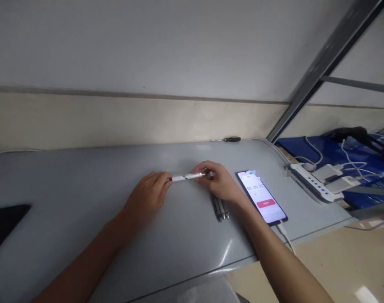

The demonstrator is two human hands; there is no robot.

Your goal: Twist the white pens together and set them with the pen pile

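A white pen (pixel 182 177) lies crosswise between my two hands, held just above the grey tabletop. My left hand (pixel 150 190) is closed around its left end, fingers pinched together. At the right end, where a clear clip shows, my right hand (pixel 217 180) pinches it with thumb and fingertips. Beneath my right wrist rest several dark pens (pixel 221 209) side by side, their upper parts hidden by the hand.
A phone (pixel 263 197) showing a timer lies right of my right forearm, its cable plugged in. Farther right is a white power strip (pixel 314 183) with chargers. A screwdriver (pixel 232 139) lies by the wall. A black object (pixel 7 223) is at the left edge.
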